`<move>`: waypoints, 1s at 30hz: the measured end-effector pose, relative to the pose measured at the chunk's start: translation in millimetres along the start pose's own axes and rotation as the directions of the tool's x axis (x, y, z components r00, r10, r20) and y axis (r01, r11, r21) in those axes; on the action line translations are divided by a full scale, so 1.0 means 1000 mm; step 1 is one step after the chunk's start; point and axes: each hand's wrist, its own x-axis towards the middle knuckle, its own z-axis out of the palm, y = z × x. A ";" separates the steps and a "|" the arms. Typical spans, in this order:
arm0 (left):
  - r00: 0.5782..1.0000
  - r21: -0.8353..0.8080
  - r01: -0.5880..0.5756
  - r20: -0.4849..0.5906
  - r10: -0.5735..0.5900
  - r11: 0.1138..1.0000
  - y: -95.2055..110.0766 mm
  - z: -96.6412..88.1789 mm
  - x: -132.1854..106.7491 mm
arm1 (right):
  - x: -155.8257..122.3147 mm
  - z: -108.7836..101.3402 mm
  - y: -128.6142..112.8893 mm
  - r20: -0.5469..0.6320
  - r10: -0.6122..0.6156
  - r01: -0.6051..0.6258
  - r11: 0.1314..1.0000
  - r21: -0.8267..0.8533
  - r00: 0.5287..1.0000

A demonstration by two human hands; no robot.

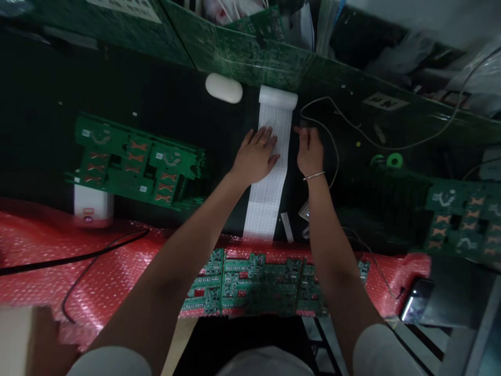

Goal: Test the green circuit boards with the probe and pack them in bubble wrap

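A long white strip of small labels (270, 183) runs from a roll (278, 97) at the back toward the front edge of the dark bench. My left hand (254, 156) lies on this strip, palm down with its fingers stretched out, a ring on one finger. Just right of the strip is my right hand (310, 151), a bracelet on its wrist. Its fingers are drawn together, and whatever they may hold is too small to make out. A thin cable (332, 136) curves past this hand.
Stacked green circuit boards stand at left (133, 162) and right (462, 214). More circuit boards (258, 282) lie on red bubble wrap (129, 271) in front. A white rounded object (224, 87) sits near the back wall. A phone (418, 300) rests at lower right.
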 end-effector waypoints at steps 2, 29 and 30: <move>1.000 -0.004 0.000 -0.010 0.000 1.000 -0.008 0.001 0.014 | -0.001 -0.002 -0.003 -0.075 0.137 -0.131 0.988 0.085 0.988; 0.993 -0.009 0.070 -0.097 -0.070 0.998 -0.038 0.011 0.068 | 0.021 0.033 -0.009 -0.161 0.192 -0.215 0.967 -0.141 0.968; 0.993 -0.001 0.067 -0.099 -0.067 0.998 -0.038 0.012 0.068 | 0.021 0.033 -0.010 -0.161 0.193 -0.216 0.967 -0.138 0.968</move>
